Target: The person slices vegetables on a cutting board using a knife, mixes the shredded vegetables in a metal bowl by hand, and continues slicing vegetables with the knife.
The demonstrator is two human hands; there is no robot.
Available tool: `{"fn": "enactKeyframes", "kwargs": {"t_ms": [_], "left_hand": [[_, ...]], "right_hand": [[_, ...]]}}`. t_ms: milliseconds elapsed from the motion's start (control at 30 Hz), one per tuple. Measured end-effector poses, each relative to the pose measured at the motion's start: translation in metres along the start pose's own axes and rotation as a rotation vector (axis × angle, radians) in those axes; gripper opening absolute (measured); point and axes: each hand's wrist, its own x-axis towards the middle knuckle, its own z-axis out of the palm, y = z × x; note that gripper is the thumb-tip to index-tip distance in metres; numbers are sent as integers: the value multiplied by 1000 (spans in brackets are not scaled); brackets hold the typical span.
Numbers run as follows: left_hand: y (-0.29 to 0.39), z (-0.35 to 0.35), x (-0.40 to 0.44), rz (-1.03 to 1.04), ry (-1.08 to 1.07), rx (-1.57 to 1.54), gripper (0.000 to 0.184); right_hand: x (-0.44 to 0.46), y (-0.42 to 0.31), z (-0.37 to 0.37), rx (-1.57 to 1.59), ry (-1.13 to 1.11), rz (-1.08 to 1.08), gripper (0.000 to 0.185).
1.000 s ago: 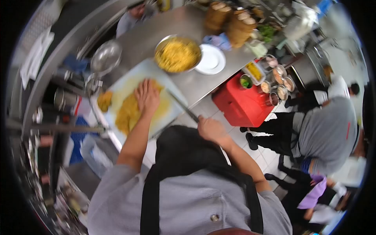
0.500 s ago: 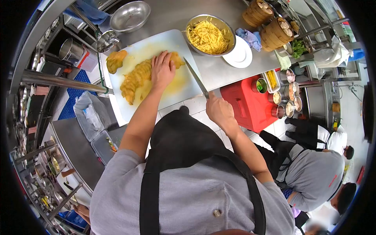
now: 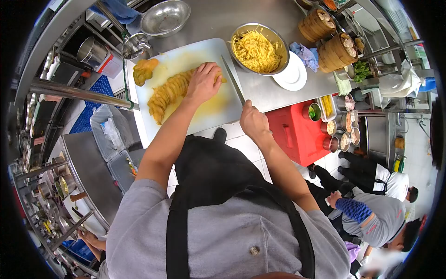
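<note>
On the white cutting board (image 3: 186,118) lies a curved row of thinly sliced yellow-brown vegetable (image 3: 168,95), which looks pickled. My left hand (image 3: 203,83) is palm down over the row's right end, fingers close together and curled onto it. A small tip of the vegetable shows beyond my fingers. My right hand (image 3: 254,121) is wrapped around the handle of a long kitchen knife (image 3: 233,83). Its blade points away from me along the board's right side, just apart from the vegetable. A separate uncut-looking piece (image 3: 145,70) rests at the board's far left corner.
Right of the board stand a metal bowl (image 3: 235,34) of yellow shreds, a white plate (image 3: 296,86), a cloth (image 3: 304,56) and bamboo steamers (image 3: 335,55). A metal colander (image 3: 165,18) sits behind. Below right are a red box (image 3: 292,132) and several small containers. Co-workers (image 3: 378,214) stand at right.
My left hand has drawn its fingers closer together at the row's right end. My right hand and the knife have shifted slightly against the board. The whole view has moved a little.
</note>
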Motion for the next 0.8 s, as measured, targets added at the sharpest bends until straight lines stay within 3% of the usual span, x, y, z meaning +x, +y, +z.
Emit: {"fn": "enactKeyframes", "kwargs": {"t_ms": [200, 267, 367, 433, 667, 733, 800], "left_hand": [[-19, 8, 6, 91, -128, -120, 18], [-17, 7, 10, 4, -149, -183, 14], [-18, 13, 7, 28, -82, -162, 10], [-21, 17, 4, 37, -88, -147, 10], [-17, 17, 2, 31, -76, -98, 13], [-15, 16, 3, 35, -66, -90, 14], [-15, 15, 3, 37, -59, -79, 15]], "right_hand": [[2, 2, 2, -58, -60, -5, 32], [3, 4, 3, -69, -51, -8, 32], [4, 1, -2, -43, -93, -1, 36], [2, -3, -4, 11, 20, -21, 21], [6, -5, 1, -8, 73, -82, 23], [4, -7, -4, -118, -31, -95, 39], [-6, -6, -12, -120, -56, -89, 40]]}}
